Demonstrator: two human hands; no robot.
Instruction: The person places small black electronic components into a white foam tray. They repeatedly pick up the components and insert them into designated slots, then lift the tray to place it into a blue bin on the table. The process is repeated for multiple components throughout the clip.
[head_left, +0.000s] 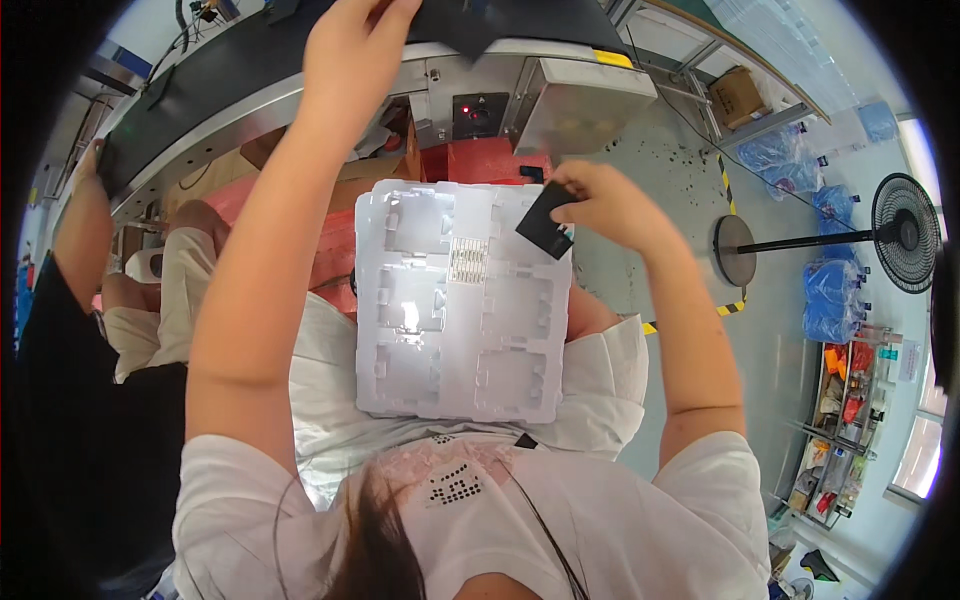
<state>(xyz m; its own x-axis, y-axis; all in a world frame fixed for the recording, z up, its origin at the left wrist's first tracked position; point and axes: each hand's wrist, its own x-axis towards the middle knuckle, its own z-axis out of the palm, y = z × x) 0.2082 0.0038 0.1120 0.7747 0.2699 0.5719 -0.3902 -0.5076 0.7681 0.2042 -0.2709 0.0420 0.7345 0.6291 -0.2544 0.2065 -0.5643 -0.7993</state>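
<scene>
My right hand (605,205) pinches a black flat rectangular piece (546,220) above the upper right corner of a white moulded plastic tray (467,350). The tray rests on my lap. Its shallow compartments lie in two columns, and a small printed label (468,261) is in its middle strip. My left hand (358,40) reaches far forward over the black conveyor belt, its fingers partly cut off by the upper edge. At those fingertips is another black flat piece (462,30), blurred, overhanging the belt's metal rim; the hand seems closed on it.
A metal box (585,105) juts from the conveyor frame (420,75), beside a small panel with a red light (480,114). Red material (490,160) lies beneath. To my left sits another person (85,230). A standing fan (905,235) and shelves (840,430) are on the right.
</scene>
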